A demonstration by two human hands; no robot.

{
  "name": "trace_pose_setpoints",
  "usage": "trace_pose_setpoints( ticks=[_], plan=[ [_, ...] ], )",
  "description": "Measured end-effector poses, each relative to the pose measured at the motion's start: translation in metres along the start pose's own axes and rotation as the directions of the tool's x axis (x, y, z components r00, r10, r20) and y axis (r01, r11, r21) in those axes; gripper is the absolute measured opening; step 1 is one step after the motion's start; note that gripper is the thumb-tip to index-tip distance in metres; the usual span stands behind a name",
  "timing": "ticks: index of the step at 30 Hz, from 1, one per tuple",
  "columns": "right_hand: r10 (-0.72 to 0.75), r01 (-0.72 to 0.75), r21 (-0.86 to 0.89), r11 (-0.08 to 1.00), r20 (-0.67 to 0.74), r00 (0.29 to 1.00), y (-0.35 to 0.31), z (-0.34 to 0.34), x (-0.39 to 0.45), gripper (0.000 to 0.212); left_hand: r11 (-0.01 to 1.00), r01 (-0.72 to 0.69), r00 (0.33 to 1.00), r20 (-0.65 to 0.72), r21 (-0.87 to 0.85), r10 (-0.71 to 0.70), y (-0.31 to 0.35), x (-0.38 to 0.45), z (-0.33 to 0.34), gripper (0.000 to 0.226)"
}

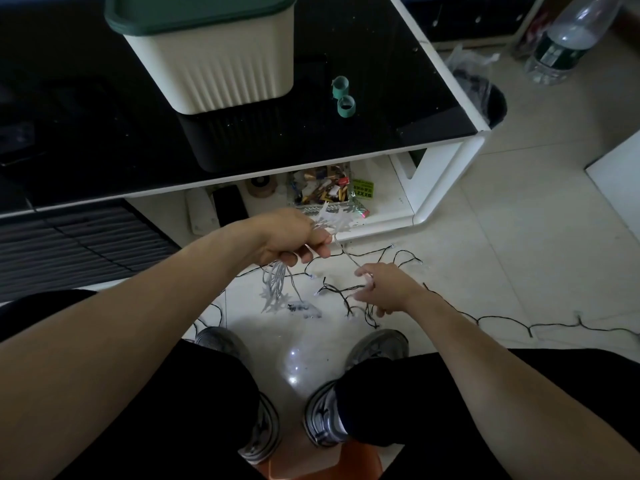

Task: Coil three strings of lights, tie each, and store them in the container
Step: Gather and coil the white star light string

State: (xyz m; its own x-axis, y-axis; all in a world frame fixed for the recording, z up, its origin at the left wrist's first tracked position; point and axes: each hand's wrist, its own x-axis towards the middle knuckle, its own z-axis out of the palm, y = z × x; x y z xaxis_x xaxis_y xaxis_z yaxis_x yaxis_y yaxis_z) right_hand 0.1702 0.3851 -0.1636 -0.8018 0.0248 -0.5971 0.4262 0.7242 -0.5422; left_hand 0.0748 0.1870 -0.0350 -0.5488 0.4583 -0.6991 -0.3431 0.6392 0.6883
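You can read little here; the green packet (362,189) on the table's lower shelf (388,202) carries upside-down dark lettering, seemingly "SIXXI"; nothing else is legible.

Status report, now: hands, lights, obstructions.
Left hand shut on snowflake light string. Right hand open, reaching into dark-wired string on floor. Container on table, lid on.

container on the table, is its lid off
No, the dark green lid sits closed on the cream container, which stands on the black table.
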Motion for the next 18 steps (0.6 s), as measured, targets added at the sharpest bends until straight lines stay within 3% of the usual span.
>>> trace_pose_setpoints(
  ticks=[3,7,12,15,18],
  plan=[
    [-0.079,0.082,0.017,0.997,-0.101,0.992,-0.003,-0.007,0.000,0.045,1.000,-0.023,0.999,-0.025,-0.011,0.022,0.001,0.000,0.003,0.015],
    [-0.146,0.163,0.090,0.983,-0.169,0.975,-0.017,-0.035,-0.015,0.036,0.993,-0.094,0.993,-0.084,-0.075,0.088,0.007,0.001,0.006,0.012],
    [-0.070,0.075,0.106,0.992,-0.046,0.996,-0.030,-0.085,-0.049,0.029,0.951,-0.214,0.962,-0.220,-0.224,0.164,0.016,-0.004,0.005,0.018],
    [-0.078,0.071,0.104,0.992,0.072,0.994,-0.036,-0.103,-0.068,0.036,0.944,-0.251,0.949,-0.245,-0.213,0.197,0.019,-0.011,0.005,0.015],
    [-0.097,0.097,0.078,0.992,0.005,0.995,-0.039,-0.111,-0.077,0.042,0.968,-0.230,0.961,-0.180,-0.103,0.209,0.021,-0.015,0.005,0.030]
  ],
)
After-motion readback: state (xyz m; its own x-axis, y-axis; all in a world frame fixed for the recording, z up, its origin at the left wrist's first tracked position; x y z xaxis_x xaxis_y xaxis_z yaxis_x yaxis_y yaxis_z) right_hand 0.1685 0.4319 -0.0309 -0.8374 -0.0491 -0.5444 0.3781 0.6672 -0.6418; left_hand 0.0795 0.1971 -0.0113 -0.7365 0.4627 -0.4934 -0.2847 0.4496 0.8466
